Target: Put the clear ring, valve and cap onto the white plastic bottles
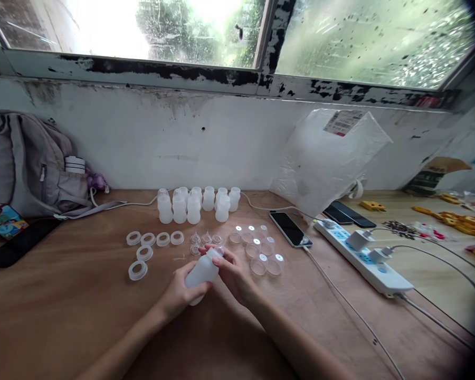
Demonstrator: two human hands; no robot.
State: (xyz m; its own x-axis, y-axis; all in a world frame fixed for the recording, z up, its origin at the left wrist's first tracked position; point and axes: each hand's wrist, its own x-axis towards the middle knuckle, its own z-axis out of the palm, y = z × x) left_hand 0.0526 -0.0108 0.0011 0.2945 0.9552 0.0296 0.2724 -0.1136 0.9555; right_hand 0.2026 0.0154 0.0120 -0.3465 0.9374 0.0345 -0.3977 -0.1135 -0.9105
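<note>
A translucent white baby bottle (201, 270) is tilted over the table, its top to the upper right. My left hand (182, 287) is wrapped around its body. At the neck, my right hand (234, 274) closes its fingers and thumb around a clear top piece (219, 252); whether this is only a teat or a teat in a ring I cannot tell. Just behind the bottle lie several clear silicone teats (206, 238). To the left are several white screw rings (163, 239), and to the right several clear dome caps (258, 265).
Several bottles (193, 208) stand near the wall, one with a clear top. Right of the caps lie a phone (291, 229) and a power strip (364, 258) with cables. A backpack (27, 163) sits left; a plastic bag (328, 158) leans on the wall.
</note>
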